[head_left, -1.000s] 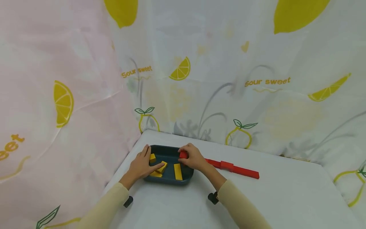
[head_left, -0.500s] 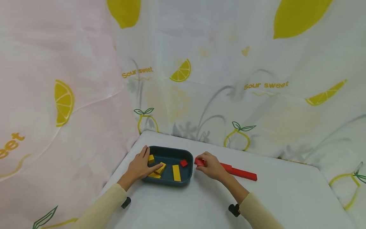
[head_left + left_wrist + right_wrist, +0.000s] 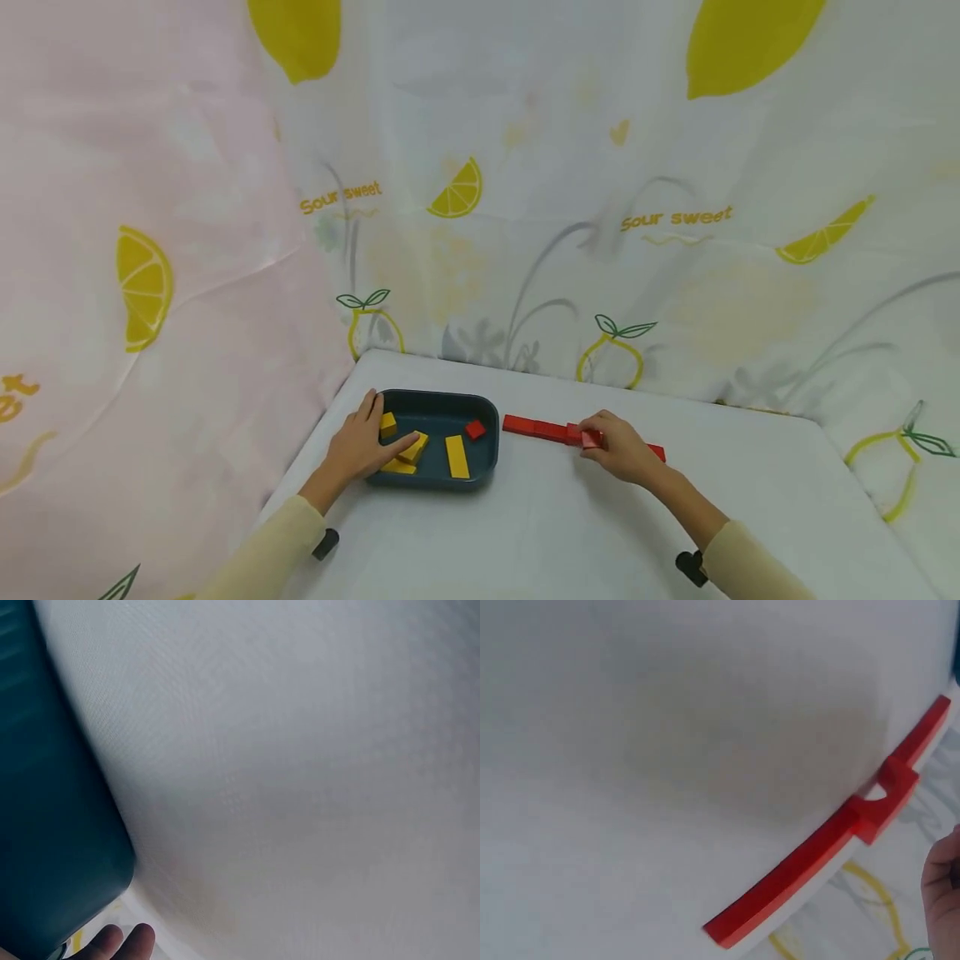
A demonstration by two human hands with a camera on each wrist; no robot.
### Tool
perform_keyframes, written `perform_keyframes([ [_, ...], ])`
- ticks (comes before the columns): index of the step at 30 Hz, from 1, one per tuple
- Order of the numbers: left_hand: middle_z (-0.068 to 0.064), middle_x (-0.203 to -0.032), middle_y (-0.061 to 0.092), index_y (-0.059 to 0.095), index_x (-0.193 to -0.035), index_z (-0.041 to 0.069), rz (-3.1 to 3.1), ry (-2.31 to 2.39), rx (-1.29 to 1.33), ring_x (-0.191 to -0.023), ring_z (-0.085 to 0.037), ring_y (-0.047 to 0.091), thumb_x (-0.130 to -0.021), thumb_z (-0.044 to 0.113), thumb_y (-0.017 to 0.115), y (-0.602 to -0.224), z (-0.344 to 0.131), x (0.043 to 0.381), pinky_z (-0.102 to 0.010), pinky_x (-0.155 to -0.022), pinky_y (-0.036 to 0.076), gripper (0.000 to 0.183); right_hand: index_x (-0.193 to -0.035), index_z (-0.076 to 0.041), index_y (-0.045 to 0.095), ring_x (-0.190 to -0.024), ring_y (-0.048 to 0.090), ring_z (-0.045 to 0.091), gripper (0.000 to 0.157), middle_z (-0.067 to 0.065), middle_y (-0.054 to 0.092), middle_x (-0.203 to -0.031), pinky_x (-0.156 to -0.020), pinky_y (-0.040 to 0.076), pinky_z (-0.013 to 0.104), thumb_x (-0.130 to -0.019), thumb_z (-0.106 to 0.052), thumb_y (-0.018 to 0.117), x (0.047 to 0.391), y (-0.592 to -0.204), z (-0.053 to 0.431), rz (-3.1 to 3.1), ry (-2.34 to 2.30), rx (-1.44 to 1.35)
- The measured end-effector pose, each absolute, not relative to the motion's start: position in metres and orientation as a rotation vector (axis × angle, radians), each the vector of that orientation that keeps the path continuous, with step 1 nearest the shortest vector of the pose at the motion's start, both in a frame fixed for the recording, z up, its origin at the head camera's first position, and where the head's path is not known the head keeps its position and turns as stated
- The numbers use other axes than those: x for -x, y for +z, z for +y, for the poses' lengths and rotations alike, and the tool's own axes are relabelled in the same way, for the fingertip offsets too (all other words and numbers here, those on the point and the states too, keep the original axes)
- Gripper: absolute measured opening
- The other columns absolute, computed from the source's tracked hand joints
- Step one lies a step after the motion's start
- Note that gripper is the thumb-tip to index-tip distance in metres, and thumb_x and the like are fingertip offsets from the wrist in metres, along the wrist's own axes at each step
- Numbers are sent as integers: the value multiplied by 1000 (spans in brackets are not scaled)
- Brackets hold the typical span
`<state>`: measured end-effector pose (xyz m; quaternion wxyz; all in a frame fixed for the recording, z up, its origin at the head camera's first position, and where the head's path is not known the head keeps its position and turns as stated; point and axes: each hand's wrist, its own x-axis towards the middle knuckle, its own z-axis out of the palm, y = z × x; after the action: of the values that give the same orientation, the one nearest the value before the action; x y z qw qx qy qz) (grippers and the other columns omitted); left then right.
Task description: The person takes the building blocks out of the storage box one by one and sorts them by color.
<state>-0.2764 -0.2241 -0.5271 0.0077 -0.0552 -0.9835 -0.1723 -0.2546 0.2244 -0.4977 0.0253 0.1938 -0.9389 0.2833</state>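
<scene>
My left hand [image 3: 354, 447] rests against the left side of a dark blue tray [image 3: 491, 450], thumb stretched over the near left corner and fingers straight along the side. Inside lie several yellow blocks, one long and flat [image 3: 458, 457], plus a small red block [image 3: 475, 429]. Right of the tray, my right hand [image 3: 621, 450] pinches a small red block [image 3: 591, 439] at the row of red blocks [image 3: 551, 431]; whether it touches the row cannot be told. The right wrist view shows a red arch block [image 3: 889, 799] in that row, beside a long red block [image 3: 787, 877].
A white cloth covers the table [image 3: 525, 533]. Behind and to the left hangs a lemon-print curtain [image 3: 540, 275], close to the table's far edge.
My right hand has taken a small red block out of the tray and carried it rightward to the red row. My left hand has stayed at the tray.
</scene>
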Motion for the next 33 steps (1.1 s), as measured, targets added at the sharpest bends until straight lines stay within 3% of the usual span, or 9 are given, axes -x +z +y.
perform_keyframes([
  [5,-21,-164,12,19,-156,-2,-3084,-517,145,-135,-52,38,-80,86,44,-530,-225,275,-68,-102,39,119,-112,-9,69,-82,52,14,33,7,59,-105,-66,50,21,-81,-10,80,254,-496,254,-2867,790,-489],
  [22,-21,-164,12,18,-156,-1,-3094,-546,140,-132,-52,41,-80,86,44,-534,-224,272,-67,-100,41,119,-115,0,67,-70,54,14,34,16,65,-108,-57,49,23,-83,-6,77,249,-496,322,-2946,848,-362],
  [33,-21,-164,11,16,-157,-1,-3070,-550,176,-129,-53,43,-81,85,43,-530,-226,278,-67,-97,43,118,-104,0,67,-88,59,28,25,16,64,-98,-74,57,45,-80,-1,76,255,-511,351,-3028,619,-302],
])
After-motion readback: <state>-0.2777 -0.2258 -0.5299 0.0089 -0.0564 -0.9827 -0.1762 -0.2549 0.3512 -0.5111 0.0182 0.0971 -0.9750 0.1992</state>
